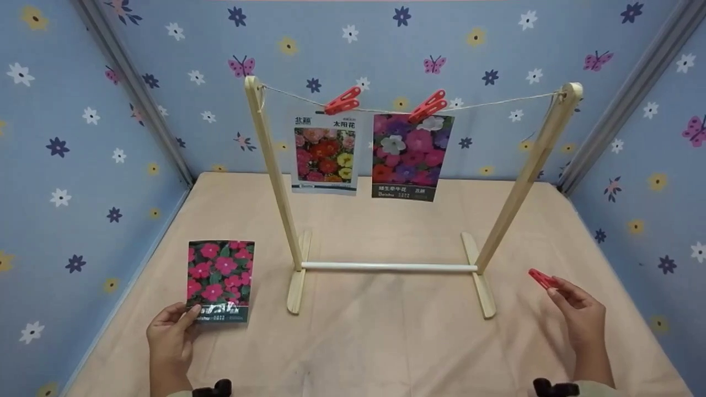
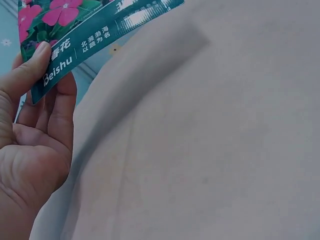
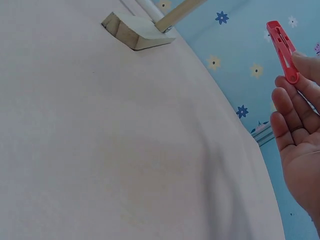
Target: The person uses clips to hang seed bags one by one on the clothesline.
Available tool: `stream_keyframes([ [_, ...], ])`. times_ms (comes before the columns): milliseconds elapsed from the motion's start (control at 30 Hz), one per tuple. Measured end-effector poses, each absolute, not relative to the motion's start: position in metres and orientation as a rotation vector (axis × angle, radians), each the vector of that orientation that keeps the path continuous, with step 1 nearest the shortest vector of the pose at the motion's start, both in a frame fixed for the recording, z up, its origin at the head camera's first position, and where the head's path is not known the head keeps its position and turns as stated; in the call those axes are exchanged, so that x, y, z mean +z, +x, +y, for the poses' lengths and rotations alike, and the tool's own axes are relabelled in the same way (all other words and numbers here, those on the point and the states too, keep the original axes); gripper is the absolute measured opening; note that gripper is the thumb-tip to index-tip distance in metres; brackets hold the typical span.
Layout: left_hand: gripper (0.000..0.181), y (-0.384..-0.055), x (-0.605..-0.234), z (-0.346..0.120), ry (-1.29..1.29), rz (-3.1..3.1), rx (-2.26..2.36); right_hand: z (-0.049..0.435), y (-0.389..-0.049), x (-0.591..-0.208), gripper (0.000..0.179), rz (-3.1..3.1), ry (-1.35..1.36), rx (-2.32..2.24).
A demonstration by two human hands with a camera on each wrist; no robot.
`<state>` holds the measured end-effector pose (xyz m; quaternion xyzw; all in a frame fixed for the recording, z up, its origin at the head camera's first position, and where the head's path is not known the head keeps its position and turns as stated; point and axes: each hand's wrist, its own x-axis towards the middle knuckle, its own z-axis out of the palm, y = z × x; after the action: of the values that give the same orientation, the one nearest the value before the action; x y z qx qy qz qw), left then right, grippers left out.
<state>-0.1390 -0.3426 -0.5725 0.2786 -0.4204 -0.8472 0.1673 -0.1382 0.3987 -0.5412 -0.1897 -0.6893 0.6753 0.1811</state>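
My left hand (image 1: 174, 336) pinches a flower seed packet (image 1: 220, 275) by its lower left corner, thumb on the front; pink blossoms and a dark green band show on it. In the left wrist view the packet (image 2: 80, 45) is held above the tabletop. On the other side, my right hand (image 1: 584, 317) pinches a red clothespin (image 1: 541, 278) between thumb and fingers. Seen from the right wrist, the clothespin (image 3: 282, 50) points upward from the fingertips. Both hands are apart from the wooden rack (image 1: 515, 176), one on either side of it.
A string (image 1: 496, 103) spans the rack's two posts. From it hang a white-bordered seed packet (image 1: 324, 157) and a dark-bottomed one (image 1: 413, 157), each under a red clothespin. A white crossbar (image 1: 386, 267) joins the wooden feet. Flower-patterned walls (image 1: 353, 55) enclose the cloth-covered table (image 1: 386, 342).
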Motion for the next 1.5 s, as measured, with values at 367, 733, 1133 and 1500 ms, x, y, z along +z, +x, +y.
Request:
stream_keyframes([
  [367, 0.024, -0.143, -0.570, -0.321, 0.661, -1.238, -2.494, 0.389, -0.138, -0.524, 0.035, -1.838, -0.333, 2.009],
  [733, 0.029, -0.149, -0.563, -0.291, 0.415, -1.340, -2.582, 0.378, -0.141, -0.505, 0.031, -1.650, -0.104, 2.100],
  [1133, 0.035, -0.158, -0.554, -0.253, 0.167, -1.493, -2.586, 0.366, -0.140, -0.479, 0.029, -1.514, 0.182, 2.134],
  [1500, 0.032, -0.168, -0.540, -0.212, 0.022, -1.554, -2.630, 0.358, -0.143, -0.465, 0.029, -1.569, 0.245, 2.069],
])
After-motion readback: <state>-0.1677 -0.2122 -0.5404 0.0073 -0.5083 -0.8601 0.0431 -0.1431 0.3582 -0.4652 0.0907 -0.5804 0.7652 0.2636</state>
